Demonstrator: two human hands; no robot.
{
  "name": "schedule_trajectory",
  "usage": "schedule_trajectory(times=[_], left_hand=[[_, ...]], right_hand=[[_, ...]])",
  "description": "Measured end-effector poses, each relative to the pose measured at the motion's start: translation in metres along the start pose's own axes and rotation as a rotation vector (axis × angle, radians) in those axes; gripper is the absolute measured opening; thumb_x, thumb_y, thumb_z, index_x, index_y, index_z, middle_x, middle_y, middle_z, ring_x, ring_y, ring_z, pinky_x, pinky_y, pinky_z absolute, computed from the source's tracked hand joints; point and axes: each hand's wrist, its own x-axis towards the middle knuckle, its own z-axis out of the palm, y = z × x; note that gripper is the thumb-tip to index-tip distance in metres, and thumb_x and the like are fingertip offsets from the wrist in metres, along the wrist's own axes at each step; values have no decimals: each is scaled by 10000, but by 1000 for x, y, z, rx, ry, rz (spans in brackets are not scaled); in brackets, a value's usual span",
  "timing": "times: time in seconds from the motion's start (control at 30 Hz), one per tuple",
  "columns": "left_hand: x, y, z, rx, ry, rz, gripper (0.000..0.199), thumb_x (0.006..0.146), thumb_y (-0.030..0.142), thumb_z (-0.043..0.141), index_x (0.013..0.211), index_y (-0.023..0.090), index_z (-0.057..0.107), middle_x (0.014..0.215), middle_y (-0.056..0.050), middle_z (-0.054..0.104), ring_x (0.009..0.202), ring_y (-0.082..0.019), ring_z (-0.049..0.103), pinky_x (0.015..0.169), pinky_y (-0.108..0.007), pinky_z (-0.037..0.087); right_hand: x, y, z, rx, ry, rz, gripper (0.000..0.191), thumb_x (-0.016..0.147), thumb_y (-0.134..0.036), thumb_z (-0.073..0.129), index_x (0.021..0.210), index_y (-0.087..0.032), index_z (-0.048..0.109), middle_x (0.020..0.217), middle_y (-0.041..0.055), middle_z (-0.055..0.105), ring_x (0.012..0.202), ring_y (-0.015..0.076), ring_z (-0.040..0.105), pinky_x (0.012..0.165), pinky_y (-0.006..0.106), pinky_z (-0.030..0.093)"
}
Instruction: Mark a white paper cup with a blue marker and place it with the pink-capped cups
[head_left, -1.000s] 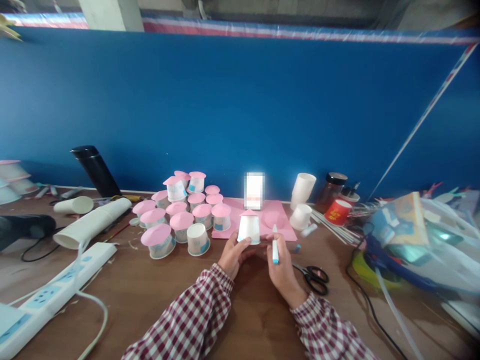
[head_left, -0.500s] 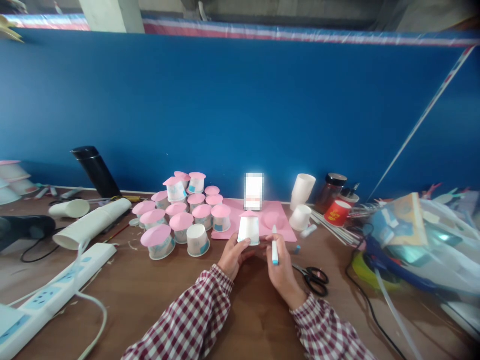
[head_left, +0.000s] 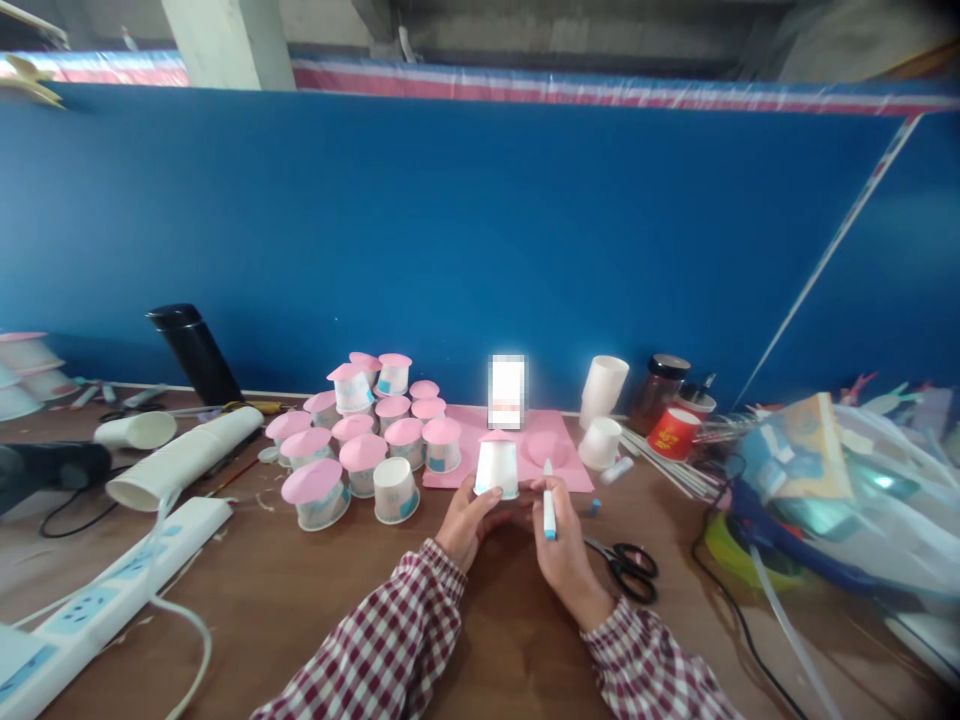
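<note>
My left hand (head_left: pixel 466 525) grips the lower rim of an upside-down paper cup (head_left: pixel 496 470) topped with a pink paper disc. In my right hand (head_left: pixel 561 550) is a white marker (head_left: pixel 549 512) with a light blue end, held like a pen with its tip pointing away from me. Beyond both hands lies a pink paper sheet (head_left: pixel 457 478), with a round pink piece (head_left: pixel 547 448) on it. Left of the sheet stand several upturned cups with pink discs (head_left: pixel 364 462), plus one bare upturned cup (head_left: pixel 395 490).
Black-handled scissors (head_left: pixel 634 570) and a small blue cap (head_left: pixel 595 507) lie right of my right hand. Farther right are a white cup (head_left: pixel 600 443), a red cup (head_left: pixel 674 434) and a cluttered plastic bag (head_left: pixel 892 500). A power strip (head_left: pixel 97 600) and black flask (head_left: pixel 196 350) occupy the left.
The whole view has shifted slightly, with the scene sitting a little lower. My hands keep the same grips on the cup and marker.
</note>
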Motion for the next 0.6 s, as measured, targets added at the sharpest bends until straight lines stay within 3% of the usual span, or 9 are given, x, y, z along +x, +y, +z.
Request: schedule_trajectory(times=[0.6], left_hand=[[0, -3, -3, 23, 44, 1, 435, 721, 326, 673, 1085, 140, 524, 1093, -151, 627, 920, -245, 634, 782, -361, 487]], right_hand=[[1, -7, 1, 42, 12, -33, 159, 855, -116, 364, 964, -202, 443, 924, 67, 578, 845, 177, 606, 656, 295, 522]])
